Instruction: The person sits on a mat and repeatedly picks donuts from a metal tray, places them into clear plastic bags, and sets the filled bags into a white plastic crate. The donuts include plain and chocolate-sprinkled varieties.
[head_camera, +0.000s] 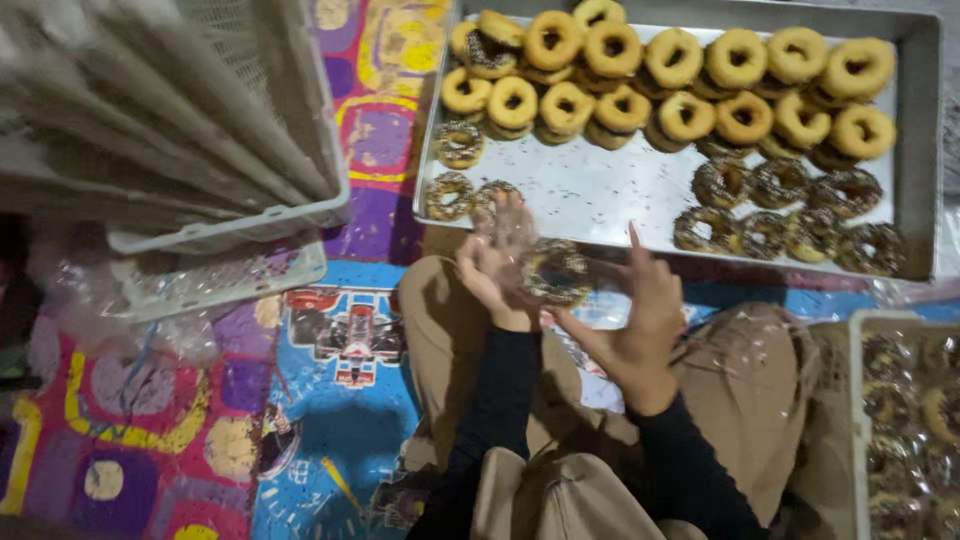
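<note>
1. A white plastic crate stands far left on the colourful play mat.
2. The left hand, fingers loosely spread, supports the sprinkled doughnut in its clear wrapper.
3. The right hand grips the wrapper's other side, index finger raised.
4. Beyond lies the metal tray of doughnuts.
5. Far right, a white bin holds wrapped doughnuts.
</note>
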